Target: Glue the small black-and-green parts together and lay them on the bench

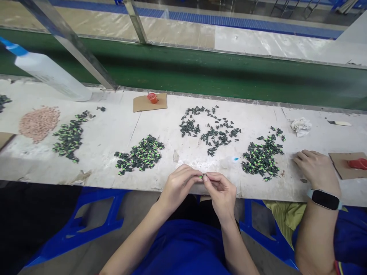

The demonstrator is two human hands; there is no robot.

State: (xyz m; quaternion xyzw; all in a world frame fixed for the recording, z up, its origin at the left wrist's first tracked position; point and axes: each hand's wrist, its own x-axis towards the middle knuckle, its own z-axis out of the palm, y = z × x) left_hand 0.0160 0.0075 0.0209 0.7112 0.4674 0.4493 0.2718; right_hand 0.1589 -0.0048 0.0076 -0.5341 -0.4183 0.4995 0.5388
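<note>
Over the table's front edge, my left hand (pixel 181 184) and my right hand (pixel 220 189) meet fingertip to fingertip. Both pinch one small dark part with bright green on it (pixel 201 176); its exact kind is too small to make out. Left of my hands lies a pile of similar black-and-green parts (pixel 142 153). Beyond them are scattered small dark pieces (pixel 219 133) without visible green. A small translucent item with a blue tip (pixel 231 161) rests just past my right hand. Another black-and-green pile (pixel 262 157) sits to the right.
A co-worker's hand (pixel 317 168) with a watch rests on the table at right. Red paste-like material (pixel 153 98) stands on cardboard (pixel 139 104) at the back. Farther left are pinkish pieces (pixel 39 123) and a white bottle (pixel 53 74). Crumpled tissue (pixel 301 126) lies right.
</note>
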